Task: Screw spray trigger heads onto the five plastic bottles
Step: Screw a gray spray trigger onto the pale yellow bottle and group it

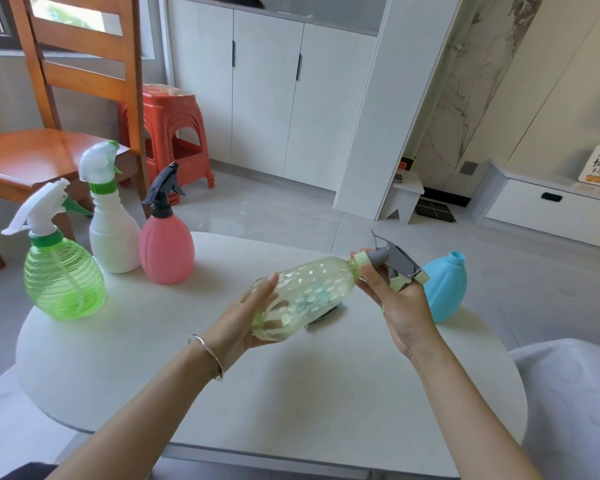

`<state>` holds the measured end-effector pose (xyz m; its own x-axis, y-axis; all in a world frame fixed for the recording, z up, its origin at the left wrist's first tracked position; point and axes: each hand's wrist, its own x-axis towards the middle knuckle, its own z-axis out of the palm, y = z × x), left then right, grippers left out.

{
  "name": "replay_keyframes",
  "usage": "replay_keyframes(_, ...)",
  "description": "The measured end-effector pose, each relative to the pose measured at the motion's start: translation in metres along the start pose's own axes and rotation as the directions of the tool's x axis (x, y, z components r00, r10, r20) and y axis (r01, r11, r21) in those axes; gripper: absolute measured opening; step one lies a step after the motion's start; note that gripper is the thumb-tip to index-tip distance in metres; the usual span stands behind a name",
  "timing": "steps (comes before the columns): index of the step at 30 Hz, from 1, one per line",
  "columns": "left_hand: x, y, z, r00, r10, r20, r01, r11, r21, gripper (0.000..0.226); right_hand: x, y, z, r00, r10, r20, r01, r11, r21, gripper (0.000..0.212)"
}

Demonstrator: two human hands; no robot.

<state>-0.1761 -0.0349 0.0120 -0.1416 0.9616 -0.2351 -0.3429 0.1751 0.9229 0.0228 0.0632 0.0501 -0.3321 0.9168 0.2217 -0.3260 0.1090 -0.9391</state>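
My left hand (253, 317) grips the base of a pale yellow-green clear bottle (312, 289), held tilted above the white table (257, 393). My right hand (399, 303) holds the grey and pale green trigger head (394, 263) at the bottle's neck. Three bottles stand at the table's far left with trigger heads on: a green ribbed one (63, 275), a white one (113, 226) and a pink one (165, 244) with a black head. A blue bottle (445, 289) with an open neck stands behind my right hand.
A small round metal object (323, 315) lies on the table under the held bottle. A wooden chair (59, 109) and a red plastic stool (174, 133) stand beyond the table at the left. White fabric (575, 393) lies at the right.
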Motion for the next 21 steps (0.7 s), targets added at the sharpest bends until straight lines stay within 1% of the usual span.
replay_keyframes(1, 0.001, 0.0, 0.0, 1.0, -0.027, -0.011, 0.027, 1.0, -0.005, 0.074, 0.0, 0.002, 0.0, 1.0, 0.002, -0.011, -0.002, 1.0, 0.005, 0.049)
replay_keyframes(2, 0.0, 0.001, -0.001, 0.999, -0.031, -0.026, 0.03, 1.0, -0.002, 0.078, -0.001, 0.003, 0.001, 1.0, 0.003, -0.017, -0.003, 1.0, 0.011, 0.048)
replay_keyframes(3, 0.0, 0.003, -0.002, 0.999, -0.002, -0.037, 0.003, 1.0, 0.016, 0.076, -0.001, 0.004, 0.002, 1.0, 0.006, -0.023, -0.006, 1.0, 0.023, 0.045)
replay_keyframes(5, -0.002, 0.005, -0.004, 0.994, 0.106, -0.041, -0.103, 0.993, 0.065, 0.07, -0.002, 0.005, 0.004, 0.998, 0.023, -0.058, -0.019, 0.998, 0.067, 0.035)
replay_keyframes(6, -0.002, 0.005, -0.005, 0.986, 0.165, -0.037, -0.161, 0.983, 0.083, 0.073, -0.002, 0.006, 0.006, 0.996, 0.039, -0.08, -0.031, 0.995, 0.092, 0.035)
replay_keyframes(8, -0.004, 0.004, -0.006, 0.967, 0.255, -0.016, -0.252, 0.962, 0.1, 0.085, -0.003, 0.01, 0.007, 0.989, 0.088, -0.122, -0.071, 0.989, 0.132, 0.04)
replay_keyframes(9, -0.004, 0.003, -0.008, 0.958, 0.288, 0.0, -0.286, 0.95, 0.124, 0.09, -0.004, 0.012, 0.008, 0.982, 0.12, -0.142, -0.098, 0.983, 0.155, 0.039)
replay_keyframes(11, -0.003, 0.003, -0.01, 0.944, 0.33, 0.031, -0.33, 0.929, 0.167, 0.097, -0.004, 0.015, 0.009, 0.967, 0.186, -0.174, -0.151, 0.968, 0.199, 0.027)
replay_keyframes(12, -0.002, 0.003, -0.011, 0.95, 0.311, 0.041, -0.313, 0.939, 0.144, 0.1, -0.004, 0.017, 0.009, 0.961, 0.207, -0.182, -0.168, 0.963, 0.209, 0.022)
replay_keyframes(13, -0.004, 0.005, -0.011, 0.97, 0.239, 0.042, -0.242, 0.966, 0.089, 0.1, -0.005, 0.017, 0.009, 0.959, 0.216, -0.184, -0.176, 0.961, 0.212, 0.019)
replay_keyframes(14, -0.004, 0.007, -0.011, 0.989, 0.136, 0.052, -0.138, 0.989, 0.053, 0.095, -0.004, 0.017, 0.009, 0.959, 0.216, -0.182, -0.177, 0.962, 0.209, 0.019)
replay_keyframes(15, -0.005, 0.008, -0.01, 0.997, 0.043, 0.064, -0.047, 0.997, 0.062, 0.086, -0.005, 0.017, 0.009, 0.961, 0.21, -0.178, -0.174, 0.964, 0.2, 0.021)
replay_keyframes(16, -0.005, 0.007, -0.01, 0.998, -0.01, 0.065, 0.002, 0.994, 0.112, 0.079, -0.004, 0.017, 0.009, 0.963, 0.203, -0.175, -0.17, 0.968, 0.184, 0.025)
replay_keyframes(17, -0.004, 0.006, -0.011, 0.999, -0.017, 0.045, 0.01, 0.988, 0.152, 0.075, -0.004, 0.017, 0.009, 0.965, 0.197, -0.173, -0.168, 0.971, 0.169, 0.028)
replay_keyframes(18, -0.003, 0.006, -0.012, 1.0, 0.021, 0.02, -0.024, 0.987, 0.158, 0.072, -0.003, 0.017, 0.008, 0.964, 0.198, -0.176, -0.17, 0.972, 0.162, 0.027)
replay_keyframes(19, -0.003, 0.006, -0.014, 0.997, 0.077, 0.01, -0.078, 0.986, 0.146, 0.074, -0.003, 0.017, 0.007, 0.961, 0.204, -0.185, -0.174, 0.97, 0.167, 0.024)
replay_keyframes(21, -0.003, 0.006, -0.019, 0.985, 0.16, 0.062, -0.169, 0.968, 0.188, 0.091, -0.001, 0.016, 0.005, 0.957, 0.216, -0.195, -0.18, 0.966, 0.188, 0.021)
